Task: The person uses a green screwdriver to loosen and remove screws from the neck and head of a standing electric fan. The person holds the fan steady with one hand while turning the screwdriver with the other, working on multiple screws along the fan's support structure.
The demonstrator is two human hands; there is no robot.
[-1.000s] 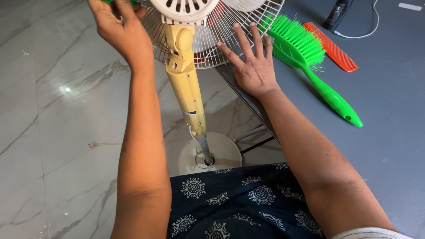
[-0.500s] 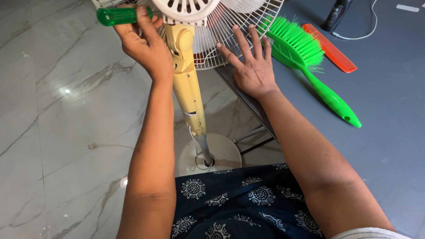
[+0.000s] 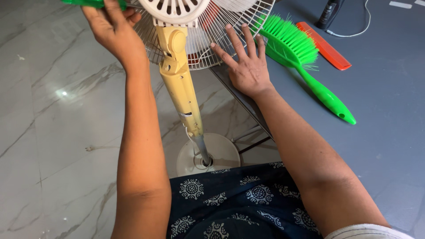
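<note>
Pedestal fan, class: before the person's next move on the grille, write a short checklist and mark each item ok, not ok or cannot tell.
1. Left hand grips the green screwdriver: ok.
2. Right hand flat on the wire grille, steadying it: ok.
3. Screwdriver tip seated on a fastener: cannot tell, out of frame.
4. Fan base resting on the floor: ok.
5. Green brush apart from the right hand: ok.

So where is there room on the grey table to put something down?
The grey table is bare right of and below the green brush. It is crowded at the top: brush, orange comb, black bottle and white cable, with the right hand flat against the fan grille.
</note>
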